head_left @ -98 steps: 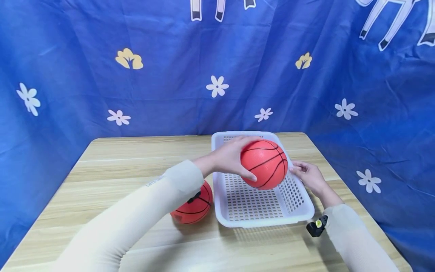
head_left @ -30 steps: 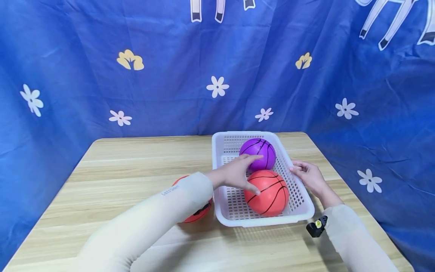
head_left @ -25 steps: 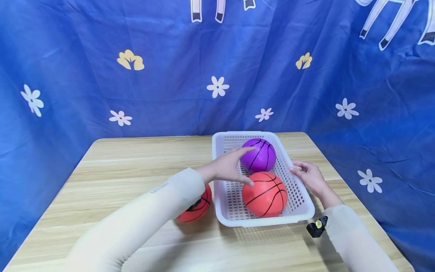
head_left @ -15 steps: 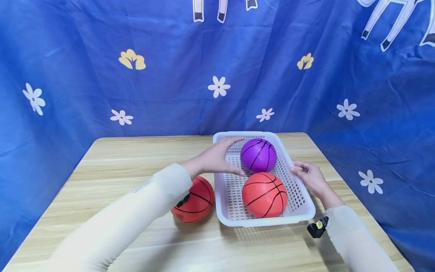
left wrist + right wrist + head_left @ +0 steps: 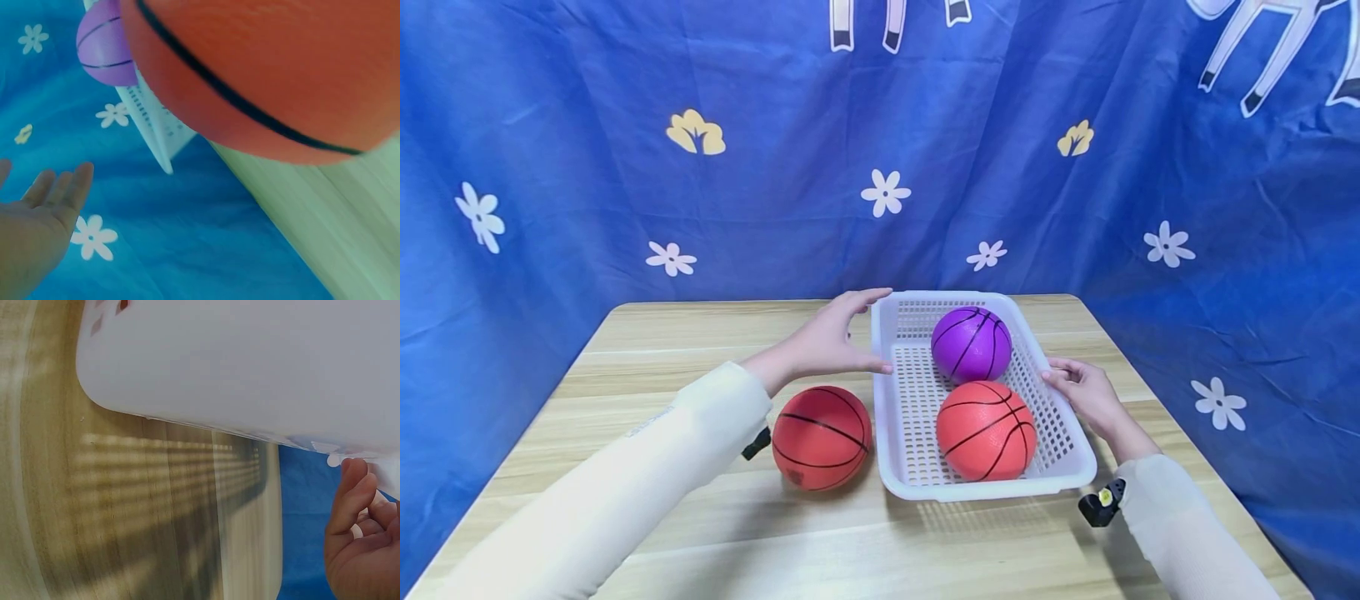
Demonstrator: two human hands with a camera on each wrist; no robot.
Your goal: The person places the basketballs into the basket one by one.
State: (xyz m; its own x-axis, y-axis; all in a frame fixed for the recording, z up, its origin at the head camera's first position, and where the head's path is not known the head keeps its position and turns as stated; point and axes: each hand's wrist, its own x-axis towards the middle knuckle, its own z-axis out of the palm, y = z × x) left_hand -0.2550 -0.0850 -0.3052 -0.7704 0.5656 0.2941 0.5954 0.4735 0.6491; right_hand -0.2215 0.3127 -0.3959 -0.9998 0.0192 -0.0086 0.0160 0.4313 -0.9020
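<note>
My left hand [image 5: 820,342] holds nothing; its thumb and fingers are spread wide at the left rim of a white plastic basket [image 5: 886,454]. Inside the basket, a small purple basketball [image 5: 972,344] lies toward the back and an orange-red basketball [image 5: 987,431] in front of it. Another orange-red basketball [image 5: 822,437] rests on the table left of the basket, just below my left wrist; it looms large in the left wrist view. My right hand [image 5: 1086,396] pinches the basket's right rim between thumb and fingers, also visible in the right wrist view.
Everything stands on a pale wooden table [image 5: 670,358]. A blue curtain [image 5: 760,167] with white flowers hangs behind it and along both sides. The wrist cameras are strapped on below each hand.
My left hand held an orange-red basketball over the basket, let it go inside, and withdrew leftward, uncovering the purple ball and the table ball. My right hand stayed at the rim.
</note>
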